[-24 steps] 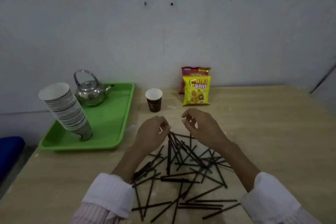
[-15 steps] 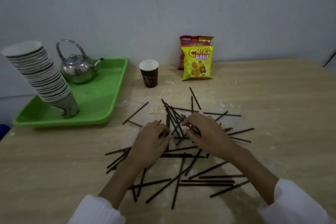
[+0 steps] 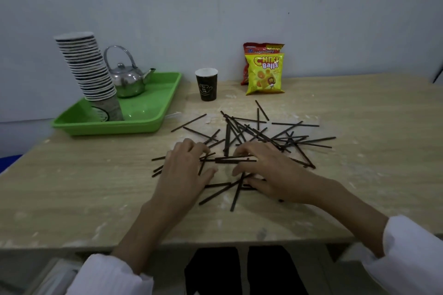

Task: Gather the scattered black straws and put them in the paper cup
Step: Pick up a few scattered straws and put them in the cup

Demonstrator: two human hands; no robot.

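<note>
Many thin black straws [image 3: 275,135] lie criss-crossed on the wooden table, mostly beyond and to the right of my hands. My left hand [image 3: 184,172] and my right hand [image 3: 273,172] rest palm-down on the near part of the pile. Between them a small bundle of straws [image 3: 230,159] lies level, with curled fingers of both hands pinching its ends. More straws are hidden under both palms. The dark paper cup [image 3: 207,85] stands upright with nothing visible in it, well beyond the pile, near the wall.
A green tray [image 3: 143,124] at the left holds a metal kettle [image 3: 127,81] and a tall leaning stack of paper cups [image 3: 88,67]. Two snack bags [image 3: 265,73] lean on the wall right of the cup. The table's near edge [image 3: 215,243] runs just below my wrists.
My hands have come down from above the pile onto its near part and drawn a few straws into a level bundle. The view has pulled back, so more table shows.
</note>
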